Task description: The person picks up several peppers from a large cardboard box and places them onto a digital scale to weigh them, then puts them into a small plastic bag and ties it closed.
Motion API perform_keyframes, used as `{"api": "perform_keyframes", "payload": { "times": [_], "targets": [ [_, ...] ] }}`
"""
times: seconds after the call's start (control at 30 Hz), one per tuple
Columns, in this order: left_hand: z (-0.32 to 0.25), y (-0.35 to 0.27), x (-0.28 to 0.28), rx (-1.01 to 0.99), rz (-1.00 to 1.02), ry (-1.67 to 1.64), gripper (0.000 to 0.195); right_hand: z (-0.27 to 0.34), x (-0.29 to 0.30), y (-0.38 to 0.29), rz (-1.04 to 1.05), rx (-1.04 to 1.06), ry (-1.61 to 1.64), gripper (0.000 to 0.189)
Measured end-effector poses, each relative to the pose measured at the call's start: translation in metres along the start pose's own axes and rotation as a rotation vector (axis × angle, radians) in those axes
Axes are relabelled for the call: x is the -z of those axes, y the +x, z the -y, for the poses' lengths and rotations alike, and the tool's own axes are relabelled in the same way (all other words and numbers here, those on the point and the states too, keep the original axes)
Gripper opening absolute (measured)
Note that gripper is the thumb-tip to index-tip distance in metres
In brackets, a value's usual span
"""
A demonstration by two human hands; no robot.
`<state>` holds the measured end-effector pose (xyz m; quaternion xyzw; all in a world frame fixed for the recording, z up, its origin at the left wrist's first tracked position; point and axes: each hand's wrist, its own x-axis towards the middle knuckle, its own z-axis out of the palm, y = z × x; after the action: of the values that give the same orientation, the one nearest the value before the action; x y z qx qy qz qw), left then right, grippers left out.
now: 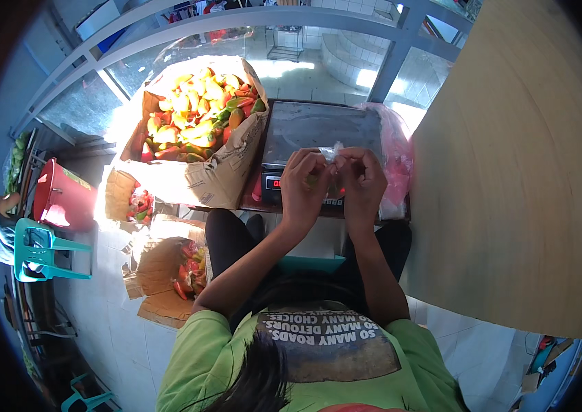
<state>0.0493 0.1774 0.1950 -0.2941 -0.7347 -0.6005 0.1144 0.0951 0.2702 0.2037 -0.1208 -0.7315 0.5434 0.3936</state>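
Note:
My left hand (302, 180) and my right hand (364, 180) pinch the gathered top of a small clear plastic bag (331, 152) between their fingertips. Below the fingers the bag is mostly hidden, with a little green and red showing through. Both hands are over the front edge of a digital scale with a flat metal platform (322, 129). Its red-lit display (273, 183) is partly covered by my left hand. Beside the scale, on the left, a large cardboard box (183, 183) holds a heap of red, yellow and green peppers (198, 116). Pink plastic bags (396, 149) lie along the scale's right side.
On the floor at left, an open carton (157, 268) contains bagged peppers (190, 270). Farther left are a red bucket (67, 198), a teal plastic chair (39, 252) and another person (3, 234). A wooden panel (512, 170) fills the right side; a metal-framed glass barrier (250, 18) stands ahead.

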Motion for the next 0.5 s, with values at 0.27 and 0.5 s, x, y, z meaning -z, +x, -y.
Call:
{"api": "perform_keyframes", "payload": {
  "times": [0.27,0.5],
  "targets": [
    [-0.007,-0.008,0.002,-0.172,0.093,0.085,0.026,-0.005,-0.005,0.011,-0.147,-0.106,0.274,0.003],
    [0.003,-0.016,-0.001,-0.195,0.167,0.036,0.040,-0.021,0.007,0.009,0.073,-0.097,0.047,0.019]
  ]
}}
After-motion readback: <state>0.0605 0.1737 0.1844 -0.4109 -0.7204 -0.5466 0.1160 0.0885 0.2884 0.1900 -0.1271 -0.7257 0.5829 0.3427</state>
